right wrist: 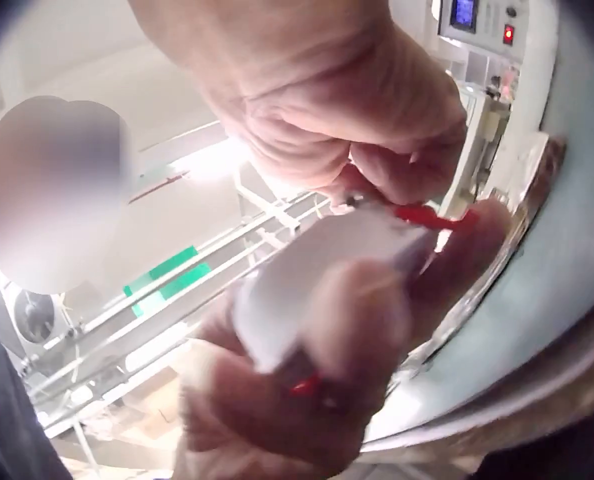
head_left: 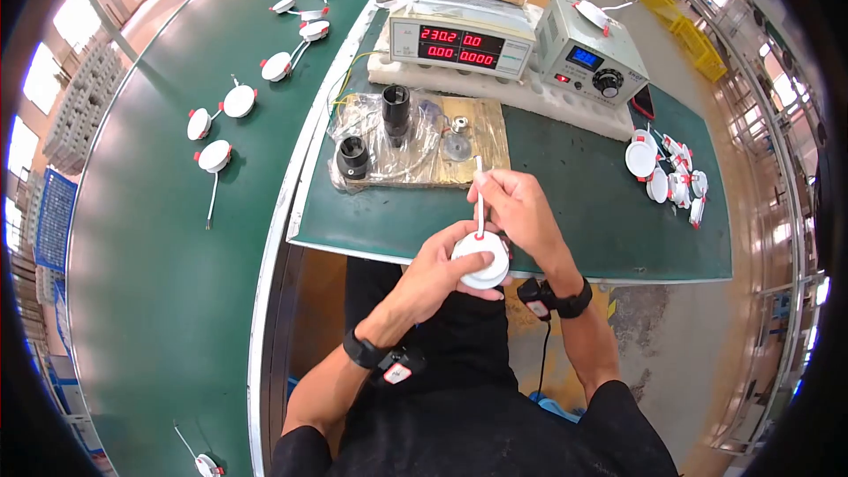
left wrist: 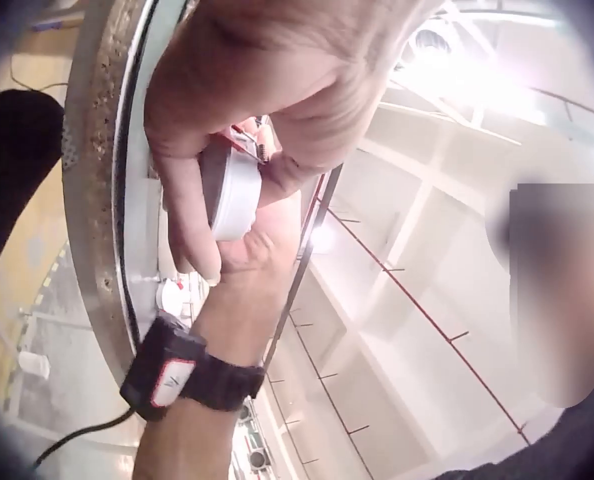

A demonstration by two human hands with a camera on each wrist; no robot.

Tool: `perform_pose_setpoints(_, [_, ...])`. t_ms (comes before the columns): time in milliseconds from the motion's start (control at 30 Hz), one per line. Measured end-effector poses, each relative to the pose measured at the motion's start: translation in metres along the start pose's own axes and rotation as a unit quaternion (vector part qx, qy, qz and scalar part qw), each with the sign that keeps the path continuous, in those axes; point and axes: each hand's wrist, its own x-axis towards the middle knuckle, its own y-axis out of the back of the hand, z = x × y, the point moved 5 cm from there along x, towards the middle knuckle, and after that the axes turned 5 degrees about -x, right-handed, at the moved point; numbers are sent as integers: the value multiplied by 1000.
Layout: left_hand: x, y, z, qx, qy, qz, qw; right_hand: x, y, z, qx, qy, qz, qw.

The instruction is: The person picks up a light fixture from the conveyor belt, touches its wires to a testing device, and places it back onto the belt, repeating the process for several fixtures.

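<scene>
A round white lamp point(head_left: 481, 261) with red clips is gripped by the left hand point(head_left: 435, 276), its thumb across the white face. The right hand point(head_left: 521, 212) pinches the white cable point(head_left: 480, 199) that stands up from the lamp's edge. In the left wrist view the lamp point(left wrist: 237, 195) shows edge-on between thumb and fingers of the left hand point(left wrist: 267, 80). In the right wrist view the lamp point(right wrist: 327, 270) is blurred below the right hand point(right wrist: 327, 90); the cable is hidden there.
Behind the hands a board point(head_left: 424, 178) carries two black sockets point(head_left: 396, 110). A power meter point(head_left: 461, 40) and a dial unit point(head_left: 590, 57) stand at the back. Several lamps lie piled at the right point(head_left: 678, 184); several more are spread over the green surface point(head_left: 159, 300) at left.
</scene>
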Motion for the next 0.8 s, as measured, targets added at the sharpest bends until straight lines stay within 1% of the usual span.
perform_pose_setpoints(33, [9,4,1,-26,18,-20,999,9,3,4,-39,-14,13,999])
perform_pose_setpoints(67, [15,6,4,-51,38,-39,997,16,3,2,-57,-9,18,998])
perform_pose_setpoints(200, [33,10,13,-69,43,-31,996,37,3,2,-122,-6,41,992])
perform_pose_setpoints(333, [41,21,15,-69,71,-30,995,49,0,7,-167,3,52,985])
perform_pose_setpoints(567, [50,26,20,-77,77,-32,993,57,0,11,-189,11,64,980])
perform_pose_setpoints(667, [55,27,22,-82,77,-28,993,61,-1,15,-173,19,76,982])
perform_pose_setpoints(800, [52,25,24,-87,87,-15,992,61,-3,12,-205,8,85,975])
